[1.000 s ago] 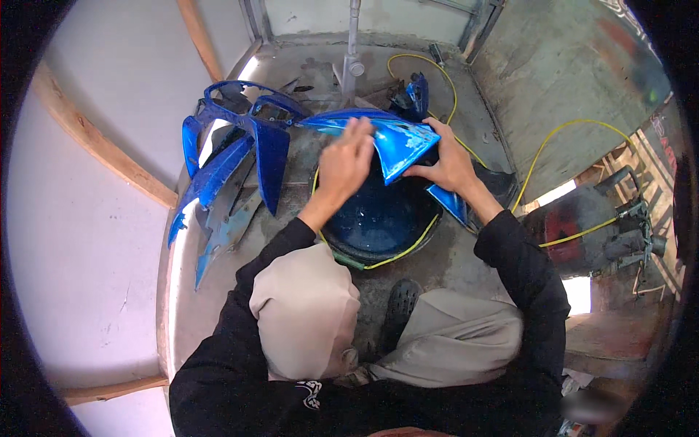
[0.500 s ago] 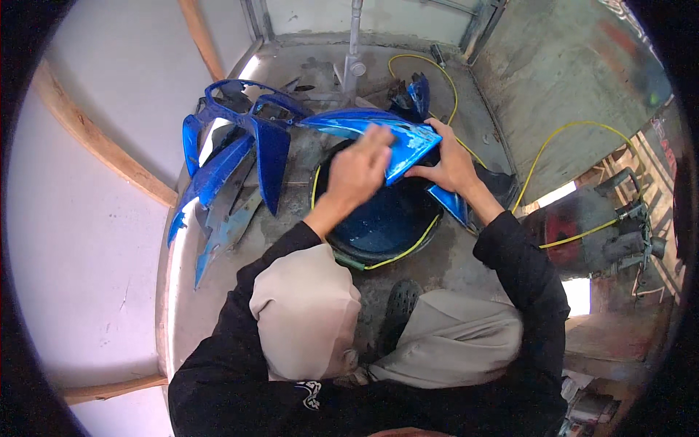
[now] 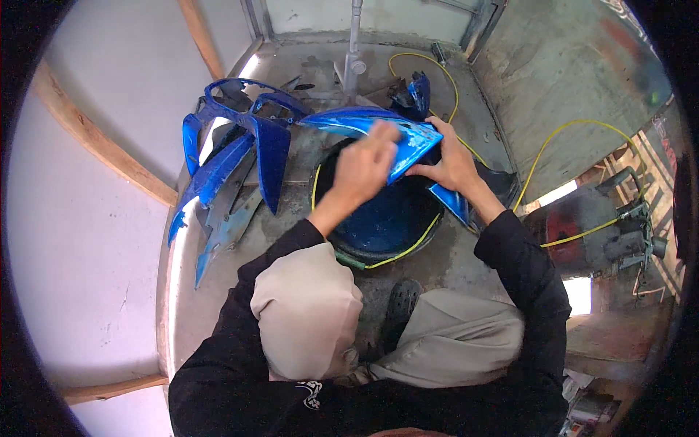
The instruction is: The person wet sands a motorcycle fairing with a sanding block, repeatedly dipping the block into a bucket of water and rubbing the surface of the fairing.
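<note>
A long, pointed blue motorcycle fairing panel (image 3: pixel 413 146) with pale worn patches is held over a round black basin (image 3: pixel 426 244) of dark water. My right hand (image 3: pixel 453 166) grips its broad right end, the thumb below and the fingers at the top edge. My left hand (image 3: pixel 364 164), blurred by motion, presses on the panel's face with fingers bent together. Whatever may lie under those fingers is hidden.
More blue fairing parts (image 3: pixel 271 160) lie on the floor at the left, near the wall. Behind the basin stand a metal post (image 3: pixel 353 62) and a dark blue part (image 3: pixel 419 95). A yellow hose (image 3: pixel 539 164) runs along the right to a dirty compressor-like machine (image 3: pixel 582 226).
My left hand has shifted slightly over the panel's face, its fingers still smeared by motion. The panel and my right hand keep nearly the same place.
</note>
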{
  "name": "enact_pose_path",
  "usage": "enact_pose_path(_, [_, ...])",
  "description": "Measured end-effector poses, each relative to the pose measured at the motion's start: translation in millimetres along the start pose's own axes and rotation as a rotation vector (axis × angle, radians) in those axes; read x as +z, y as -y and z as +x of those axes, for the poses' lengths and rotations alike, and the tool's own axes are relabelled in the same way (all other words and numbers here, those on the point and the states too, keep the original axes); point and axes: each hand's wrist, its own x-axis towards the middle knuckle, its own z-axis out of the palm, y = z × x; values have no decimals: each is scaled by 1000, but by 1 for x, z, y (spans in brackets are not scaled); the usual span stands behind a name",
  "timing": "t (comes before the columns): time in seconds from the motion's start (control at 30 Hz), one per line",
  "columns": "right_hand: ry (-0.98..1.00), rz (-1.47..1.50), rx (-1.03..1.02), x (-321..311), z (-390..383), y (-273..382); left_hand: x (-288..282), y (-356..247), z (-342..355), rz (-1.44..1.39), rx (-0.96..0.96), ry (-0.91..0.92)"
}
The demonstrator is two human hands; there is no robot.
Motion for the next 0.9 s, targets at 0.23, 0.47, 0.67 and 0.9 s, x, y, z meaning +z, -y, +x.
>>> enact_pose_path(0.23, [4,25,-20,5,5,11,-23,42,-1,33,-37,-118])
enact_pose_path(0.47, [-2,-2,-10,0,-2,-3,-6,-1,-3,55,0,68])
enact_pose_path(0.67, [-39,4,-59,8,4,6,-27,32,0,53,16,-27])
enact_pose_path(0.9, [-23,-9,-16,2,-1,-7,-8,-17,-11,-78,80,157])
